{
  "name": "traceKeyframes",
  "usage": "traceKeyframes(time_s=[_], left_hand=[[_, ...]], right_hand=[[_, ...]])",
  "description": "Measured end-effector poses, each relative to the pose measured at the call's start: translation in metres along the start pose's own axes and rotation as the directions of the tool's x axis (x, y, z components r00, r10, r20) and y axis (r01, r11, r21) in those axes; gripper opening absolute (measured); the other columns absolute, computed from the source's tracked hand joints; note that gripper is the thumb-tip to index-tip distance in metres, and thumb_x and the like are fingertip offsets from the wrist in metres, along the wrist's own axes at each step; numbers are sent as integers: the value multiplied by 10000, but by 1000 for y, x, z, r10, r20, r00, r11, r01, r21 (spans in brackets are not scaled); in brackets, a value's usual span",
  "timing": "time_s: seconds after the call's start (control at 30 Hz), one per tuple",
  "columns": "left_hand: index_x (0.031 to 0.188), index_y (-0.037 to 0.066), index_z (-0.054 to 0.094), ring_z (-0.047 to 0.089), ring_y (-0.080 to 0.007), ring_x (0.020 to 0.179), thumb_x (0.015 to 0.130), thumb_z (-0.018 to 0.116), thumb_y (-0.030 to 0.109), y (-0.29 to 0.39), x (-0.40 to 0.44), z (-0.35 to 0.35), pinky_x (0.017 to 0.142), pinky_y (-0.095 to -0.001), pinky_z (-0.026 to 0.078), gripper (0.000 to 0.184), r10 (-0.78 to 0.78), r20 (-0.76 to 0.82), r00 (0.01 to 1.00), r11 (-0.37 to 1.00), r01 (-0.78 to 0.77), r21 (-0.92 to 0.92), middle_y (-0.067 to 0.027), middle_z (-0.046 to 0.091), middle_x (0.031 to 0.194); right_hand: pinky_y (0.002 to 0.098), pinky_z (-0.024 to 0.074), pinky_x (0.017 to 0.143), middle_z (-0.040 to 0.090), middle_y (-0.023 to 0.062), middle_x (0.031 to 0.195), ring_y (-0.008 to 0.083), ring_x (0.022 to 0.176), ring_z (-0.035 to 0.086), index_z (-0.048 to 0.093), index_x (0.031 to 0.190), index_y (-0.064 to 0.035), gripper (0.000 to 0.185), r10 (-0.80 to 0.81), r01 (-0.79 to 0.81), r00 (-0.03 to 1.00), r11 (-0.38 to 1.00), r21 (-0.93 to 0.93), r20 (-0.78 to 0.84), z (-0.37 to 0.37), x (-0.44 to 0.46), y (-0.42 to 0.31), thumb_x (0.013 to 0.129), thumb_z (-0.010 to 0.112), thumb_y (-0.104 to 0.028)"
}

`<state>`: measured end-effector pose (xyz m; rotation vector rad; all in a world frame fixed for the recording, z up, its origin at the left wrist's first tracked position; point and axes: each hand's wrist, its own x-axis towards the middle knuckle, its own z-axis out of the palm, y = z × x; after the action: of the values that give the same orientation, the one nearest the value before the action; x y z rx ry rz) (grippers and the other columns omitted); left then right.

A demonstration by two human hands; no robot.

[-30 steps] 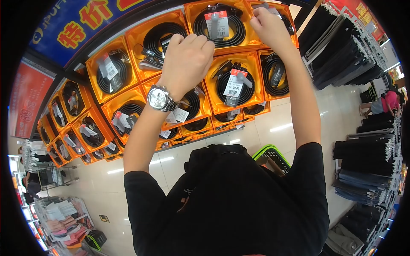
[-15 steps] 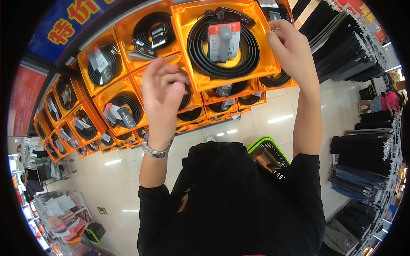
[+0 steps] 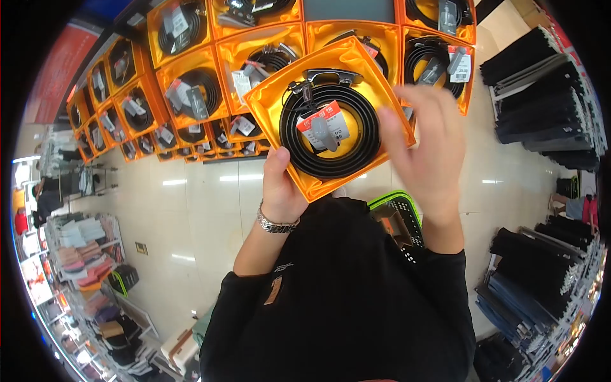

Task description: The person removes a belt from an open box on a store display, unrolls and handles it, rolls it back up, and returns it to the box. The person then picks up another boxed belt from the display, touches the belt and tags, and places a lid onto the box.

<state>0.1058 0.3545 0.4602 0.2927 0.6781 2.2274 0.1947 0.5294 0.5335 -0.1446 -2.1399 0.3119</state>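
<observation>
While our left hand (image 3: pixel 284 186) clasps the tilted orange box (image 3: pixel 267 105) with its coiled belt (image 3: pixel 368 134) before the display boxes (image 3: pixel 232 54), our blurred right hand (image 3: pixel 434 156), thumb and fingers apart, lies beside it; we cannot tell contact.

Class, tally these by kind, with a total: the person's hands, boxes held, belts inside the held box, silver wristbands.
Left hand and right hand: 2
Held orange box: 1
Coiled black belt: 1
Silver wristband: 1
Total: 5

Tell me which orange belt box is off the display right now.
The frontmost box, held askew with the left hand at its lower-left edge in view; the other boxes sit in rows behind it.
</observation>
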Motion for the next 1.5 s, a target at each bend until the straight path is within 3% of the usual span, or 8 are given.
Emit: traceKeyframes(time_s=[0.13, 0.17, 0.23, 0.47, 0.63, 0.87, 1.0, 1.5], left_hand=[[1341, 9, 336, 537, -221, 1153, 835, 658, 308, -20, -20, 1, 991, -378, 438, 669, 150, -82, 985, 977, -136, 163, -119, 522, 1265], [1336, 11, 385, 524, -244, 1176, 859, 562, 381, -26, -26, -2, 1000, -381, 435, 629, 184, -124, 975, 946, -141, 293, -133, 511, 1303], [1332, 20, 392, 528, -227, 1168, 851, 582, 375, -31, -32, -12, 1001, -371, 433, 627, 157, -132, 979, 967, -125, 222, -126, 519, 1289], [1388, 39, 274, 510, -225, 1190, 848, 621, 343, -26, -36, -16, 1012, -369, 421, 710, 174, -65, 983, 960, -155, 234, -116, 480, 1319], [1377, 44, 289, 494, -217, 1204, 860, 623, 309, -16, -34, -21, 1013, -371, 419, 670, 180, -84, 980, 970, -162, 182, -109, 476, 1320], [1380, 50, 285, 485, -193, 1205, 853, 644, 266, 0, -33, -40, 1017, -358, 408, 673, 168, -74, 983, 978, -157, 135, -89, 472, 1314], [1399, 53, 251, 473, -201, 1215, 856, 644, 228, 3, -36, -51, 1030, -370, 393, 693, 173, -101, 980, 976, -156, 155, -91, 448, 1332], [1417, 70, 218, 464, -181, 1211, 866, 625, 131, 14, -49, -73, 1018, -352, 405, 688, 135, -7, 991, 991, -134, 26, -78, 423, 1335]], right_hand=[[353, 500, 728, 602, 123, 1000, 283, 879, 590, 571, 1109, -8, 459, 40, -94, 952, 982, 166, 304, 4, -18, -44, 710, 745, -153], [353, 500, 728, 602, 123, 1000, 283, 879, 590, 571, 1109, -8, 459, 46, -102, 951, 980, 173, 305, 8, -21, -46, 710, 745, -153], [350, 502, 698, 607, 120, 1001, 270, 841, 596, 535, 1162, 0, 494, 67, -118, 916, 987, 107, 397, 20, -27, -44, 720, 707, -135], [361, 501, 677, 607, 133, 957, 278, 777, 602, 484, 1234, 21, 566, 127, -204, 895, 969, 140, 428, 20, -22, -50, 697, 650, -52], [349, 505, 811, 565, 209, 1123, 315, 972, 587, 455, 1245, 58, 717, 80, -126, 942, 984, 123, 326, 33, -27, -64, 714, 758, -318], [361, 473, 840, 556, 205, 1105, 337, 997, 565, 491, 1200, 51, 541, 148, -192, 935, 975, 110, 321, 65, -28, -76, 714, 700, -66], [354, 499, 758, 621, 148, 997, 312, 858, 619, 491, 1213, 8, 526, 173, -212, 926, 974, 81, 335, 71, -29, -77, 711, 644, -2], [376, 499, 714, 620, 134, 921, 329, 814, 618, 564, 1060, -29, 316, 48, -181, 813, 968, 174, 580, 73, 37, -53, 755, 639, -67]])
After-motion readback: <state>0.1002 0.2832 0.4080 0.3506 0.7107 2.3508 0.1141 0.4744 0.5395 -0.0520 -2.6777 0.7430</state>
